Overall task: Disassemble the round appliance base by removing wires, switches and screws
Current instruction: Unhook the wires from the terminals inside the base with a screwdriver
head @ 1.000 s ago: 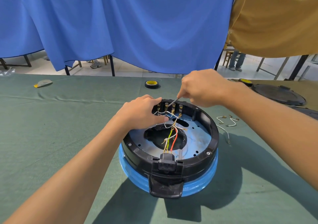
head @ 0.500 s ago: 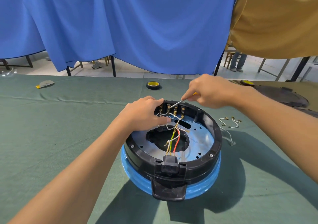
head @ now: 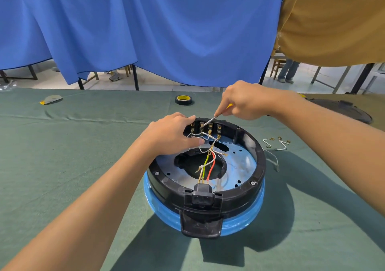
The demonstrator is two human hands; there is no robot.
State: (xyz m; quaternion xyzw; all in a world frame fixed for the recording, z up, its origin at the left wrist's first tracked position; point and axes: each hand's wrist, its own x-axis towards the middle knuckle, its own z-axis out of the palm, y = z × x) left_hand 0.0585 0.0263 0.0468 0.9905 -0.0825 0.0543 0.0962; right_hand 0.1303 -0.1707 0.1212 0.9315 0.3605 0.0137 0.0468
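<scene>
Right hand [head: 245, 102]: pinching a thin screwdriver [head: 208, 122], yellow handle barely peeping out, metal tip slanting down to the terminal row [head: 205, 128].
Left hand [head: 173, 134]: curled over the far rim of the base [head: 258, 160], thumb down on white wires beside the terminals, probably to brace it.
Base: upside down in mid-table, black ring over a blue body.
Done: a few short loose wires [head: 276, 143] lying on the cloth right of the base.
Left to do: red, yellow-green and white wires [head: 210, 162] clipped between terminal row and power socket [head: 203, 195]; rim screws [head: 252, 183] in place; switches not made out.
Stage: early to middle, as a judgement.
Surface: green cloth [head: 62, 156] with a tape roll [head: 183, 100] beyond and a dark lid [head: 341, 110] far right.
Room: blue curtain [head: 166, 31], mustard drape [head: 333, 21], chair legs and pale floor behind.
</scene>
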